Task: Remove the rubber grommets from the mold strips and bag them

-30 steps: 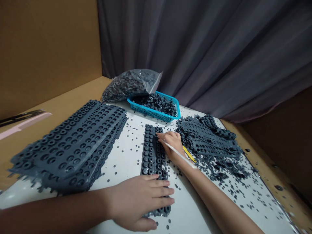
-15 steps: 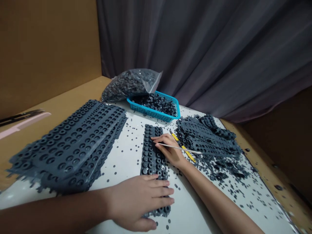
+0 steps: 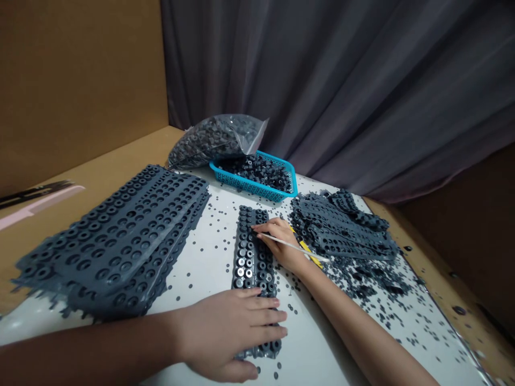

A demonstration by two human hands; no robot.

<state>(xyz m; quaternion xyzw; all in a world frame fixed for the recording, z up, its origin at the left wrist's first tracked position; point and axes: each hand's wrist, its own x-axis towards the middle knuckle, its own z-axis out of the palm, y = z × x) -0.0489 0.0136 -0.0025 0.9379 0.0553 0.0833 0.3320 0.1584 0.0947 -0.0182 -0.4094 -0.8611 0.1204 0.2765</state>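
A narrow dark grey rubber sheet (image 3: pixel 246 252) with rows of round, ring-like pieces lies lengthwise in front of me on the white tabletop. My left hand (image 3: pixel 237 329) rests flat across its near end, fingers spread. Over the sheet's upper right part, my right hand (image 3: pixel 281 244) pinches a thin white stick (image 3: pixel 295 247). One end of the stick is at the fingertips near the sheet; the other points back to the right past the hand. Whether its tip touches a ring is too small to tell. Partly behind the right hand lies a yellow cutter-like tool (image 3: pixel 309 252).
Large stacked moulded sheets (image 3: pixel 116 236) lie at left. A blue basket (image 3: pixel 257 187) of small dark pieces stands at the back, with a filled clear bag (image 3: pixel 209 140) leaning over it. More stripped sheets (image 3: pixel 346 222) and many scattered bits lie at right. A pink comb-like strip (image 3: pixel 44 203) is far left.
My right hand has shifted slightly, tilting the stick and covering more of the yellow tool. Some rings in the sheet's middle now shine brighter. My left hand stays in place.
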